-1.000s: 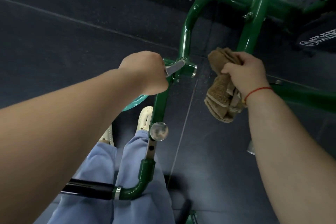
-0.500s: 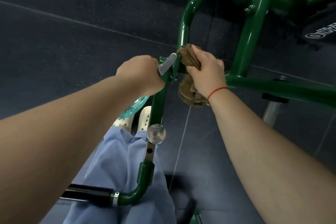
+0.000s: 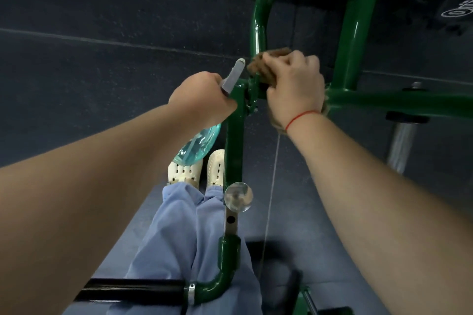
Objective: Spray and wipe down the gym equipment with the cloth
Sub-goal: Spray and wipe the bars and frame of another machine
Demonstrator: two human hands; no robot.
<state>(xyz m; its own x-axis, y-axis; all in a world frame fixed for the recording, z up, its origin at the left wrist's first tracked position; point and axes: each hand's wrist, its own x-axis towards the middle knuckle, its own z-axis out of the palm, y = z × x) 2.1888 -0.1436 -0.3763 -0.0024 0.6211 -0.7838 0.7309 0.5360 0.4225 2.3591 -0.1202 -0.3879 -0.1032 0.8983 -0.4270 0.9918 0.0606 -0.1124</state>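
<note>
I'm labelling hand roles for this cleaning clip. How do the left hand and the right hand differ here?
The left hand grips a teal spray bottle; the right hand presses a brown cloth against the green frame. The right hand's wrist wears a red string; the left's is bare. The left hand is left of the upright tube, the right hand right of it. Both are curled round something at the same joint.

The machine frame (image 3: 234, 140) was dark green, its handle grip (image 3: 133, 289) black. The cloth (image 3: 266, 69) was brown. The spray bottle (image 3: 201, 144) was translucent teal with a grey nozzle (image 3: 234, 77). The wrist thread (image 3: 299, 117) was red, the trousers (image 3: 179, 238) pale blue, the clogs (image 3: 185, 171) cream with rows of small holes. The floor (image 3: 102, 71) was dark blue-grey, speckled, with one pale line.
</note>
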